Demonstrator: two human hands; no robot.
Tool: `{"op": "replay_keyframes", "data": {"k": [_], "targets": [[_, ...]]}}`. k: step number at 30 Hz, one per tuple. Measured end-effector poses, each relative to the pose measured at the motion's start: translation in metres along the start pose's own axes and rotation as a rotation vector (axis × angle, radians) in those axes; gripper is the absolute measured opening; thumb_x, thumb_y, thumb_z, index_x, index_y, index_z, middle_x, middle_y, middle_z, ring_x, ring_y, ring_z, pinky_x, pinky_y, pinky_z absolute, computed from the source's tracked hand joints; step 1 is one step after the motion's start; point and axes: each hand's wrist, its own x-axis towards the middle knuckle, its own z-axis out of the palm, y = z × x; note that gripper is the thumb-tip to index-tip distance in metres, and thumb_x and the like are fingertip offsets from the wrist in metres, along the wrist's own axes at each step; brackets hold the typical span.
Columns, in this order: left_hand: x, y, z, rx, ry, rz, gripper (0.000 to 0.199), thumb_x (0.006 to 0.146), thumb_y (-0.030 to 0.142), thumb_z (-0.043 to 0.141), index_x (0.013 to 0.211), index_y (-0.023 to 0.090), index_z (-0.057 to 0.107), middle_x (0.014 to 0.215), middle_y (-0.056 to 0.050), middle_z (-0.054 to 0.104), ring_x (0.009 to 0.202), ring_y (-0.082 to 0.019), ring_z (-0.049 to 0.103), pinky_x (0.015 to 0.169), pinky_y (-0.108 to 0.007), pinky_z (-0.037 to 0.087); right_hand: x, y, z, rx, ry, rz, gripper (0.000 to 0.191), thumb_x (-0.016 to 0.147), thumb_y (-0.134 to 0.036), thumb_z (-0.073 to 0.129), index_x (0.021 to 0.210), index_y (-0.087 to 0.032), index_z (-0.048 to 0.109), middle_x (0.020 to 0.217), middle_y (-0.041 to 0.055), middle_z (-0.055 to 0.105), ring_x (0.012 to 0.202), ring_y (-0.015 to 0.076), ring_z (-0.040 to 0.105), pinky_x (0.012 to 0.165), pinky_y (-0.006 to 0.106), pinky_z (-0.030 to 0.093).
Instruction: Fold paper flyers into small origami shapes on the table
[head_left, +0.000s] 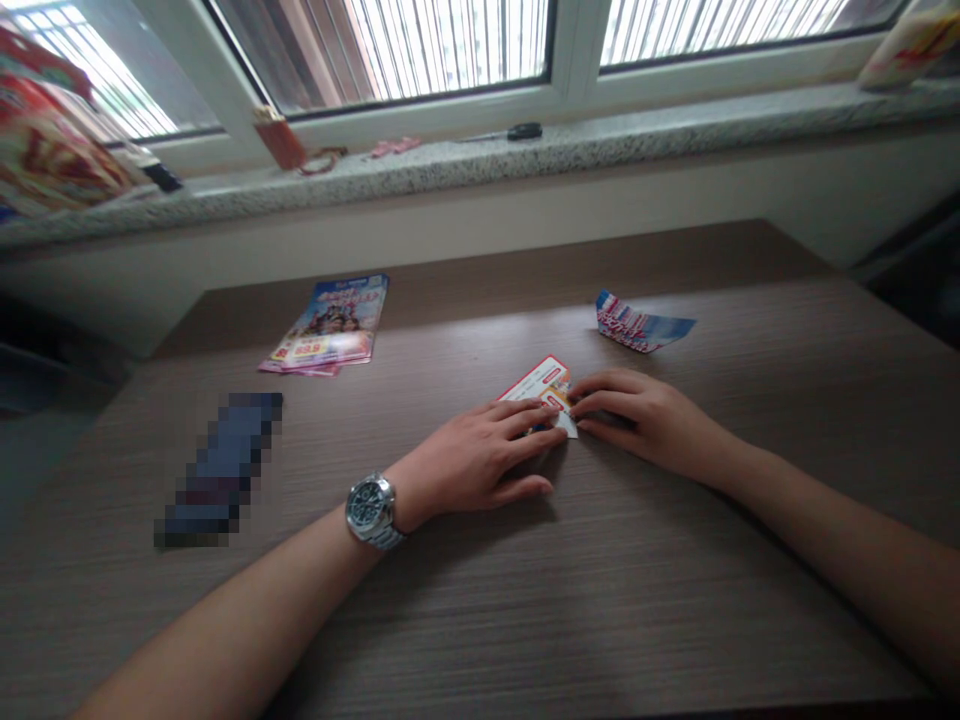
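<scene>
A folded paper flyer (538, 378), white with a red edge and coloured print, lies on the brown table in front of me. My left hand (491, 450) rests flat across its near part, fingers stretched out and thumb apart, hiding some of the print. At the flyer's right edge my right hand (637, 410) touches the paper with its fingertips; the fingers are bent, and whether they pinch the edge is hard to see. A silver watch (373, 508) sits on my left wrist.
A stack of printed flyers (337, 325) lies at the back left, with a blurred-out dark phone-like object (225, 460) nearer me. A folded blue and pink paper (641, 325) stands at the back right. Small items, including a red box (280, 138), sit on the stone windowsill (435, 168).
</scene>
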Motion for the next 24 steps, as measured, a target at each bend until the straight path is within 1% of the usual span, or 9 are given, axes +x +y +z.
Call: {"op": "replay_keyframes", "data": {"k": [6, 11, 13, 16, 19, 24], "targets": [[-0.0008, -0.0015, 0.0006, -0.013, 0.0, -0.006, 0.054, 0.104, 0.049, 0.047, 0.15, 0.021, 0.047, 0.158, -0.012, 0.045, 0.149, -0.026, 0.04, 0.122, -0.044, 0.037, 0.0016, -0.0051, 0.0037, 0.028, -0.002, 0.01, 0.006, 0.096, -0.026, 0.064, 0.097, -0.023, 0.069, 0.108, 0.0082, 0.069, 0.101, 0.0225, 0.065, 0.09, 0.037, 0.053], [0.0012, -0.0011, 0.0006, 0.006, -0.008, -0.006, 0.044, 0.109, 0.032, 0.036, 0.149, 0.019, 0.048, 0.157, -0.01, 0.047, 0.148, -0.021, 0.04, 0.124, -0.04, 0.036, 0.0019, -0.0043, 0.0055, 0.033, -0.001, -0.001, 0.004, 0.095, -0.026, 0.066, 0.095, -0.023, 0.068, 0.106, 0.0075, 0.068, 0.1, 0.022, 0.065, 0.089, 0.036, 0.052], [0.0021, -0.0004, 0.0008, 0.022, -0.011, -0.012, 0.043, 0.11, 0.029, 0.033, 0.147, 0.017, 0.05, 0.156, -0.01, 0.048, 0.148, -0.02, 0.041, 0.124, -0.039, 0.035, 0.0021, -0.004, 0.0049, 0.037, -0.014, -0.001, 0.004, 0.095, -0.026, 0.066, 0.094, -0.023, 0.068, 0.107, 0.0076, 0.068, 0.099, 0.0219, 0.065, 0.088, 0.036, 0.052], [0.0027, 0.0004, 0.0011, 0.043, -0.014, -0.015, 0.044, 0.11, 0.029, 0.032, 0.147, 0.016, 0.051, 0.155, -0.01, 0.049, 0.148, -0.021, 0.042, 0.124, -0.039, 0.035, 0.0019, -0.0044, 0.0031, 0.046, -0.036, -0.005, 0.004, 0.095, -0.026, 0.066, 0.094, -0.023, 0.068, 0.108, 0.0077, 0.068, 0.1, 0.022, 0.065, 0.089, 0.036, 0.052], [0.0024, 0.0, 0.0016, 0.065, -0.018, -0.013, 0.044, 0.11, 0.03, 0.033, 0.148, 0.016, 0.05, 0.155, -0.009, 0.049, 0.148, -0.022, 0.041, 0.125, -0.039, 0.033, 0.0012, -0.0051, 0.0017, 0.05, -0.054, -0.01, 0.006, 0.095, -0.026, 0.065, 0.097, -0.023, 0.069, 0.11, 0.0081, 0.069, 0.102, 0.0223, 0.066, 0.091, 0.037, 0.052], [0.0006, -0.0024, 0.0037, 0.096, -0.014, -0.046, 0.047, 0.109, 0.036, 0.036, 0.153, 0.022, 0.044, 0.157, -0.009, 0.047, 0.146, -0.025, 0.043, 0.122, -0.044, 0.035, 0.0001, -0.0055, 0.0014, 0.017, -0.045, -0.025, 0.017, 0.098, -0.026, 0.061, 0.11, -0.025, 0.073, 0.116, 0.0085, 0.072, 0.105, 0.0222, 0.069, 0.092, 0.036, 0.055]]}}
